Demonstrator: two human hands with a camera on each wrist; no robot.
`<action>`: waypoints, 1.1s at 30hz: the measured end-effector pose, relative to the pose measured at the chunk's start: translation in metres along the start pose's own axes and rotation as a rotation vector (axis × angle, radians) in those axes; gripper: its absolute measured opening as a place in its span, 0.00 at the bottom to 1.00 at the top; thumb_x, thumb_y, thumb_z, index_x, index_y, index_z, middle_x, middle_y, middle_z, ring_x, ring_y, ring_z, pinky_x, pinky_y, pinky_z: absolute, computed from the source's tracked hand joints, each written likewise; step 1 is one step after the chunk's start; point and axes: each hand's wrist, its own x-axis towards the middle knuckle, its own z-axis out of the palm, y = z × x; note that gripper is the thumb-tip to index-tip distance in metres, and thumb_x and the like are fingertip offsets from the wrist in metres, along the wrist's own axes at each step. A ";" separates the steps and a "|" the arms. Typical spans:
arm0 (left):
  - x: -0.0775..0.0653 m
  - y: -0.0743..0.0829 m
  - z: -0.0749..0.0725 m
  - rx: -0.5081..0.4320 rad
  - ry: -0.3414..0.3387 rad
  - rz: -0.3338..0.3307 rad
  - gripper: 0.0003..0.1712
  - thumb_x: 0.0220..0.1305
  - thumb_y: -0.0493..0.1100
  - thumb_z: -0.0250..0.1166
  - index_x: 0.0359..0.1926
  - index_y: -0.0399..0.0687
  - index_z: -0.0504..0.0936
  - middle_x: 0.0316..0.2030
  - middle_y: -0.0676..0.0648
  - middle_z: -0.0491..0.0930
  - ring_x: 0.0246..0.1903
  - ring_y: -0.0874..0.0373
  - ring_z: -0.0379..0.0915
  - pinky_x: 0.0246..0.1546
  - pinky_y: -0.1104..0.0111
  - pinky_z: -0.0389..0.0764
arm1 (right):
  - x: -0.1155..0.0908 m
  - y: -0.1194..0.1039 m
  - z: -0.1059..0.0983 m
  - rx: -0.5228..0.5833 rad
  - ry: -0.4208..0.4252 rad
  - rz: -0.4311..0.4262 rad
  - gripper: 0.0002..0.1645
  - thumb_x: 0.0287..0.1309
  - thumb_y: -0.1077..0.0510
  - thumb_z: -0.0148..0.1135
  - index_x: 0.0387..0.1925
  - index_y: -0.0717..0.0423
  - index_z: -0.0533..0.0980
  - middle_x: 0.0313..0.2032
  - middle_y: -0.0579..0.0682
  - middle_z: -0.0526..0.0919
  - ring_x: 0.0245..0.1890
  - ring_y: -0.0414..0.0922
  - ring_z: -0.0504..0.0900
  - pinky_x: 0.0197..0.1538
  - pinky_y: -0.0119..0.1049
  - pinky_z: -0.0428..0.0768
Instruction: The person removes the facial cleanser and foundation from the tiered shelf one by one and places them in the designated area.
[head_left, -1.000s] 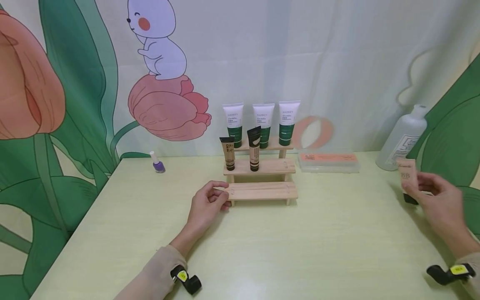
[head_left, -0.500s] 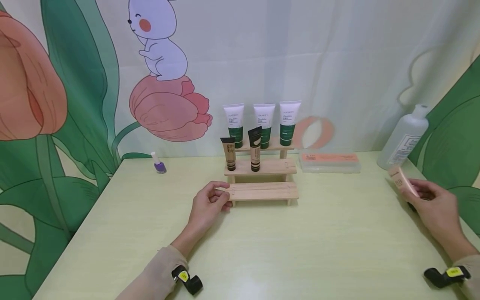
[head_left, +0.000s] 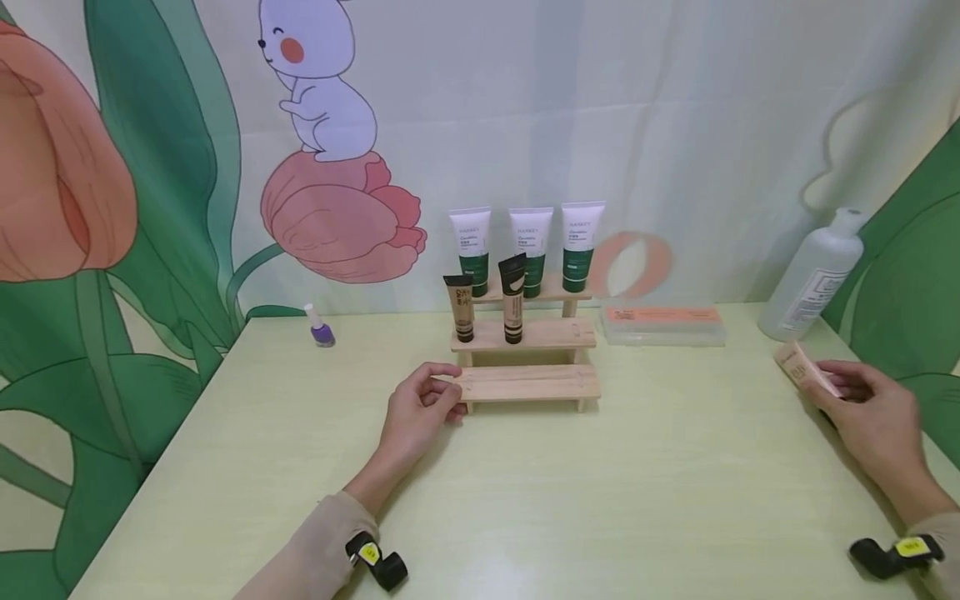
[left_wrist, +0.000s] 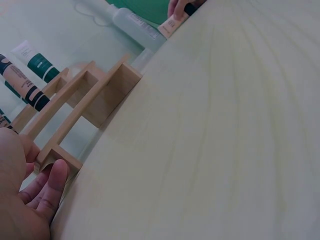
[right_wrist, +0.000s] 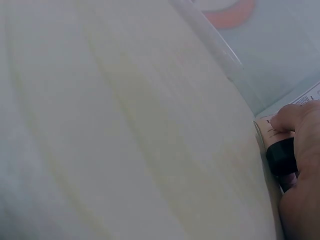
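At the stand's lower left, my left hand [head_left: 422,404] grips the end of the lowest step of a three-step wooden display stand [head_left: 528,383]. In the left wrist view, the thumb and fingers close around the stand's end near a leg [left_wrist: 67,160]. Far to the right, my right hand [head_left: 873,408] holds a peach cosmetic tube [head_left: 804,367], tilted low over the table with its flat end pointing up and left. The tube's black cap [right_wrist: 282,156] shows beneath the fingers in the right wrist view. Two small black-capped tubes, one gold [head_left: 462,310] and one beige [head_left: 513,304], stand on the middle step.
Three white-and-green tubes [head_left: 577,250] stand on the top step. Right of the stand lies a clear flat case [head_left: 663,327] with an orange label. A white bottle [head_left: 813,279] stands behind my right hand. A purple nail polish bottle [head_left: 322,333] is at the back left.
My right hand has tipped the peach tube from nearly upright to a leftward slant and lowered it. My left hand keeps its hold on the stand.
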 end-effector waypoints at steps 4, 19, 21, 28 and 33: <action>0.001 0.001 0.001 -0.008 -0.008 0.015 0.13 0.79 0.32 0.67 0.60 0.43 0.86 0.39 0.39 0.90 0.35 0.50 0.91 0.35 0.67 0.94 | -0.001 0.003 -0.003 -0.071 0.023 0.006 0.31 0.73 0.50 0.75 0.66 0.66 0.80 0.42 0.34 0.80 0.39 0.21 0.69 0.38 0.13 0.69; 0.003 0.001 -0.001 -0.017 -0.009 0.023 0.13 0.79 0.33 0.67 0.60 0.47 0.87 0.39 0.39 0.90 0.34 0.49 0.91 0.35 0.66 0.94 | 0.002 -0.003 -0.002 -0.174 0.056 0.023 0.36 0.71 0.49 0.75 0.71 0.65 0.78 0.60 0.67 0.76 0.48 0.41 0.71 0.43 0.28 0.62; 0.003 0.001 -0.001 -0.016 -0.009 0.026 0.13 0.79 0.33 0.66 0.60 0.46 0.87 0.39 0.39 0.90 0.34 0.49 0.91 0.35 0.66 0.94 | 0.003 -0.003 -0.001 -0.165 0.060 0.025 0.37 0.71 0.49 0.75 0.72 0.64 0.77 0.61 0.67 0.75 0.49 0.44 0.71 0.44 0.29 0.62; 0.003 -0.003 -0.001 -0.011 -0.005 0.024 0.13 0.79 0.33 0.67 0.59 0.47 0.87 0.39 0.39 0.90 0.34 0.48 0.91 0.35 0.67 0.94 | 0.004 -0.020 -0.001 -0.053 0.087 0.049 0.41 0.73 0.44 0.73 0.79 0.55 0.73 0.68 0.49 0.72 0.59 0.37 0.69 0.54 0.28 0.66; 0.002 -0.005 -0.002 -0.007 -0.007 0.009 0.13 0.79 0.33 0.67 0.59 0.47 0.87 0.39 0.39 0.90 0.35 0.48 0.91 0.35 0.67 0.94 | 0.009 -0.049 -0.003 0.062 0.096 0.043 0.43 0.72 0.45 0.74 0.83 0.40 0.68 0.69 0.31 0.72 0.65 0.29 0.71 0.56 0.21 0.67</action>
